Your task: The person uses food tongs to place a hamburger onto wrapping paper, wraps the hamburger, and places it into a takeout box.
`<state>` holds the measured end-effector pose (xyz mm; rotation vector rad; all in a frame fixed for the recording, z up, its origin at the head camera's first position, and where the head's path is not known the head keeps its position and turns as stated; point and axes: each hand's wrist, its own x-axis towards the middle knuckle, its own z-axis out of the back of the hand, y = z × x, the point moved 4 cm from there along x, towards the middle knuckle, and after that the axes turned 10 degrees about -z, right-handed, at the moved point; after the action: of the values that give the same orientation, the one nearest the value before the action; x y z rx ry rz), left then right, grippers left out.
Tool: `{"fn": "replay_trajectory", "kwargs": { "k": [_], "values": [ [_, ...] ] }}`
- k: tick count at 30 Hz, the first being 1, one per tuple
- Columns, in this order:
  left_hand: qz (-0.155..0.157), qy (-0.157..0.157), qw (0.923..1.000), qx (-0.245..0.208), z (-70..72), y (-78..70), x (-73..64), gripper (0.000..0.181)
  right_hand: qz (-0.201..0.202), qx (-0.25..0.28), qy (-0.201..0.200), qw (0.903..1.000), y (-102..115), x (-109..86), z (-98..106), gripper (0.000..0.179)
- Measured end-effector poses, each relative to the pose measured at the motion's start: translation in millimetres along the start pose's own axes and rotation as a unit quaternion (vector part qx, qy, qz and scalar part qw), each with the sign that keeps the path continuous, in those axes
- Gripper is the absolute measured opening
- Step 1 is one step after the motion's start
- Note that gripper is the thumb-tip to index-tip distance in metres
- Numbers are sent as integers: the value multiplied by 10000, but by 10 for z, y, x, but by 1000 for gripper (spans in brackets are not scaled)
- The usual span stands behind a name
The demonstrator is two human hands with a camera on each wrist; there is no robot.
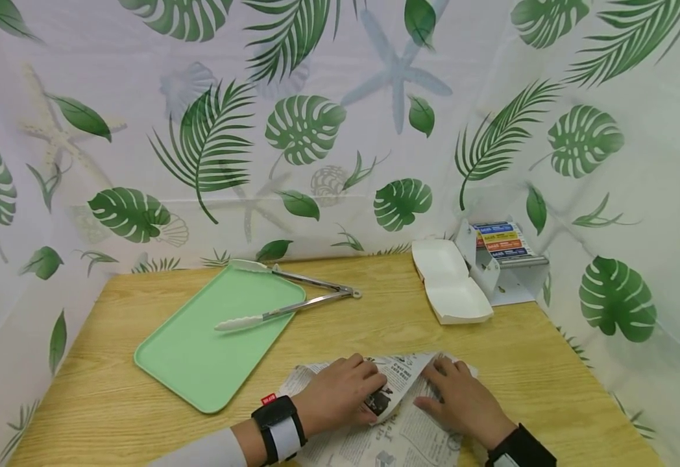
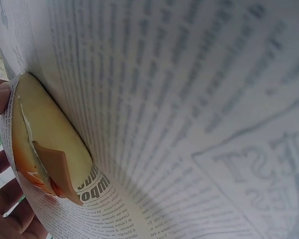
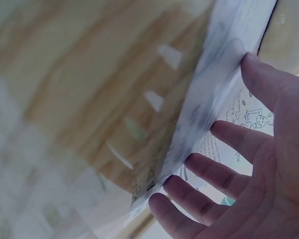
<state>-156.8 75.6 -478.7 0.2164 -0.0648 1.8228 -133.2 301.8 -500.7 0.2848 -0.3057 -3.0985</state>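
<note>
While the left hand (image 1: 340, 394) grips white newsprint-patterned paper (image 1: 401, 441) round a pale oblong bun (image 2: 55, 124), the right hand (image 1: 465, 402) touches it, fingers spread; looks mid-wrap, next fold probably wants snugging.

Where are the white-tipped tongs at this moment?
In the head view, just left of centre, the tongs lie spread open across the far part of the green tray, their joined end past its right edge, over the wood-grain table.
</note>
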Motion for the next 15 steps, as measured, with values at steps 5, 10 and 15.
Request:
{"fn": "replay_trajectory", "kwargs": {
  "k": [5,10,15],
  "values": [
    [15,27,9999,-155,-27,-21,8,55,-101,165,225,9996,-21,-48,-13,62],
    [27,37,9997,-255,-36,-60,7,53,-82,214,180,9996,-11,-262,48,60],
    [-51,130,9999,-35,-39,-33,16,51,1472,383,82,9883,47,-572,70,48]
  ]
}}
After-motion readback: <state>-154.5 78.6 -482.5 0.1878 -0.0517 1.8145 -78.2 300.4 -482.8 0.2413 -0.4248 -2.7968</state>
